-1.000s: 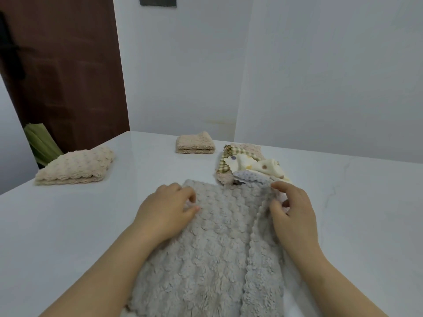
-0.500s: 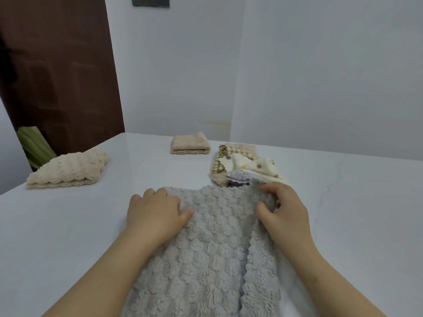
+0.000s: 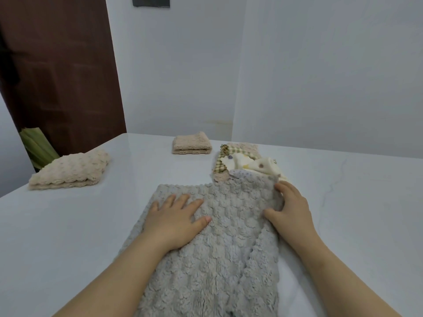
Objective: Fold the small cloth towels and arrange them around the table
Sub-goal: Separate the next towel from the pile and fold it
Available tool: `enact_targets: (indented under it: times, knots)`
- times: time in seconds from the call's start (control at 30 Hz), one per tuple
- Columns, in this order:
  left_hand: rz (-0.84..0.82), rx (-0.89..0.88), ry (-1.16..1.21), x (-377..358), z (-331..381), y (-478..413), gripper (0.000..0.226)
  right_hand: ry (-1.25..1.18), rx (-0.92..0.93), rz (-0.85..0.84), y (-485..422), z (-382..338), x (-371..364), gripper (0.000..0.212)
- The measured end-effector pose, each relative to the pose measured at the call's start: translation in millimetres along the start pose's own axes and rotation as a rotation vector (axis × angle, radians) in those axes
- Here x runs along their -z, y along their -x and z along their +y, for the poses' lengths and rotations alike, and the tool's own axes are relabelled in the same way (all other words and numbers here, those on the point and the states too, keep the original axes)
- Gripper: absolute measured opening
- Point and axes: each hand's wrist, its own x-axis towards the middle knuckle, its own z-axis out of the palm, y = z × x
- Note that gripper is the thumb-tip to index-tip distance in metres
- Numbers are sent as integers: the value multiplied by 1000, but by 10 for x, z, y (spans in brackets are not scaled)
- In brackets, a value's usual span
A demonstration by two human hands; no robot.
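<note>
Flat and spread, my left hand (image 3: 176, 219) presses palm-down on the grey towel (image 3: 217, 266), fingers straight and apart, close to that towel's far left corner. Largest of all is the white table (image 3: 57, 236): its left edge runs away to the left of the grey towel, and its far edge meets the pale wall (image 3: 320, 76) beyond it. Bare tabletop lies wide on both sides of the grey towel, more of it to the right. Left of the grey towel and past the table edge stands a brown door (image 3: 59, 72). The grey towel itself lies right before me, one only, its right strip folded over onto the rest, its far edge straight on the left half and raised at the right. My right hand (image 3: 290, 211) is clamped on that raised far right corner, thumb on top and fingers curled round the fold. Two folded towels lie well apart from the grey one: a bubbly beige towel (image 3: 71, 171) to its far left near the table edge, and a smaller tan towel (image 3: 191, 146) beyond it near the wall. One loose heap of cloths (image 3: 247, 162), checked and dotted pieces among them, touches the grey towel's far right corner; how many it holds I cannot tell.
</note>
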Motion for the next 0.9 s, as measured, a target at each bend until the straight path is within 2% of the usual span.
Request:
enact_targets:
  times: [0.1,0.2,0.3,0.4,0.47,0.53,0.6,0.73,0.83,0.9]
  knots:
    - [7,9,10,-3,-19,5,63,44,-75,6,-23,83,-4,48]
    - [32,13,17,-20,-7,18,63,15,-24,137,15,97,2,45]
    - [142,-40,44,8,-4,55,65,-63,107,204,135,-21,41,34]
    - [250,-272,184,74,33,153,79,-29,279,3,319,-184,96,45]
    - [188,-343,221,69,79,212,65,68,355,-166,412,-198,76,54]
    - [121,-338,76,0,125,223,52,127,368,-270,481,-159,72,47]
    - [106,-329,-4,-40,150,217,49,112,342,-293,532,-117,114,41]
    - [124,-327,-12,-36,159,247,48,0,282,-265,682,-36,260,38]
    - [159,-325,8,-36,174,275,47,-175,212,-360,791,-40,427,18]
    - [218,-307,6,-32,175,294,46,-231,215,-391,837,-32,484,15]
